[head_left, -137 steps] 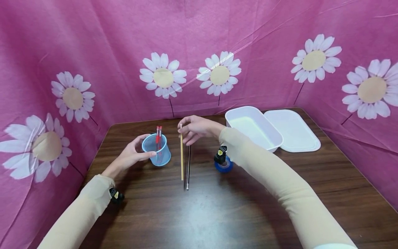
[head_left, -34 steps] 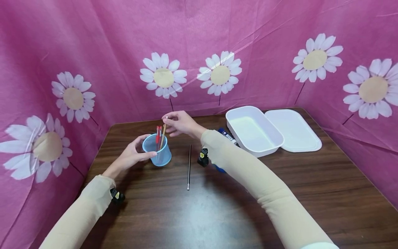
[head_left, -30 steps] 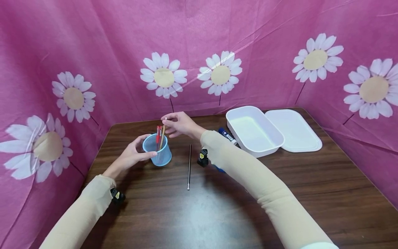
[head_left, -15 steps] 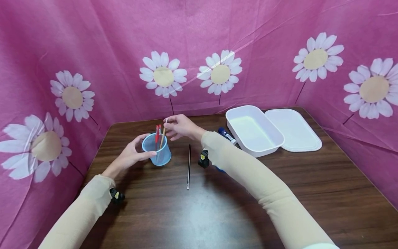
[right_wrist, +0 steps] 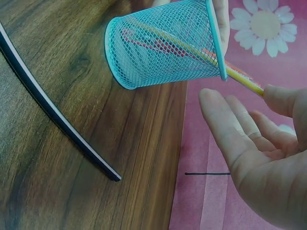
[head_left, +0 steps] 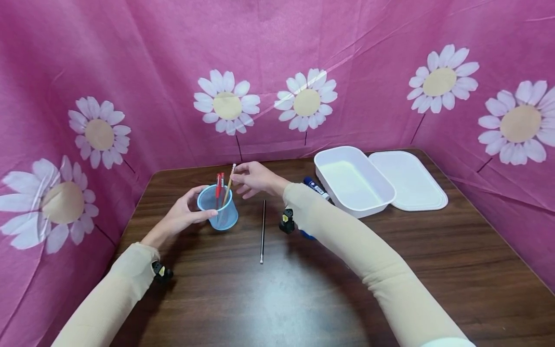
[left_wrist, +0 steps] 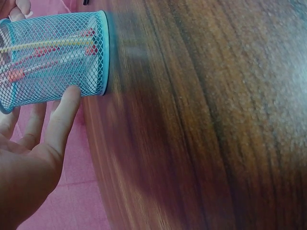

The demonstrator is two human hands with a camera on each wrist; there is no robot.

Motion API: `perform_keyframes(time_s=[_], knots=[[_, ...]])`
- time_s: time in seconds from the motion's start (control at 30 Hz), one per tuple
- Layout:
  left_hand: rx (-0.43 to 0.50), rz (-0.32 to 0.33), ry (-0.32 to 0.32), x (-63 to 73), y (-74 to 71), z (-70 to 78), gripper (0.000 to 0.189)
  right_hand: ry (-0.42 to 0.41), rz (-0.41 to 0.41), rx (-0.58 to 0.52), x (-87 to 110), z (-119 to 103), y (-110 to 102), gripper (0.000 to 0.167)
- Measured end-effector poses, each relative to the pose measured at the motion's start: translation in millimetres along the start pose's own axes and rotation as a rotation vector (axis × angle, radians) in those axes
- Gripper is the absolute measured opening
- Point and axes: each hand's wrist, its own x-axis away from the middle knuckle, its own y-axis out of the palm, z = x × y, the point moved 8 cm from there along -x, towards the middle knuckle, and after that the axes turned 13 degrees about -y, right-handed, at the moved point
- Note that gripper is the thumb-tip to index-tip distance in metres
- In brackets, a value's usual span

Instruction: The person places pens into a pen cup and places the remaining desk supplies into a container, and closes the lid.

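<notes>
My left hand [head_left: 183, 214] holds the light-blue mesh pencil cup [head_left: 226, 219] from its left side, thumb in front and fingers behind. Two red pens [head_left: 218, 185] stand inside it. A yellow pencil [head_left: 228, 188] also stands in the cup, tilted against the right rim with its white eraser end up. Beside that upper end is my right hand [head_left: 257, 178]; in the right wrist view its thumb [right_wrist: 278, 98] touches the pencil while the other fingers stretch away. On the table, right of the cup, lies a black pencil [head_left: 262, 231].
A white plastic box [head_left: 377, 208] stands at the back right, its lid [head_left: 422, 188] lying beside it. A blue-and-white tube [head_left: 315, 187] lies against the box. Something blue [head_left: 308, 235] shows partly under my right forearm. A pink flowered curtain surrounds the wooden table [head_left: 225, 289].
My right hand has carried the yellow pencil left into the cup. Over the last second its fingers have loosened and shifted slightly right, and the pencil leans on the rim. The left hand stays put.
</notes>
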Motion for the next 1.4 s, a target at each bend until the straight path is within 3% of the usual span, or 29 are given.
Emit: perform_keyframes(time_s=[0.5,0.73,0.87,1.07,1.27,1.4], knots=[[-0.015,-0.007,0.015,-0.7,-0.6,-0.9,0.074,0.040,-0.023,0.077,5.9,9,-11,0.040],[-0.005,-0.012,0.012,-1.3,-0.3,-2.3,0.075,0.166,-0.020,0.160,21.0,36,-21,0.036],[-0.014,-0.007,0.023,-1.8,-1.1,-2.5,0.075,0.187,-0.002,0.219,30.7,51,-26,0.037],[-0.026,0.001,0.024,-1.2,-1.9,-2.2,0.075,0.189,0.029,0.311,41.5,69,-32,0.047],[-0.025,0.014,0.018,-0.5,-1.9,-3.3,0.075,0.240,0.114,0.314,48.2,89,-38,0.061],[-0.024,0.020,0.010,-0.6,-1.3,-4.0,0.075,0.219,0.121,0.335,47.8,93,-36,0.071]])
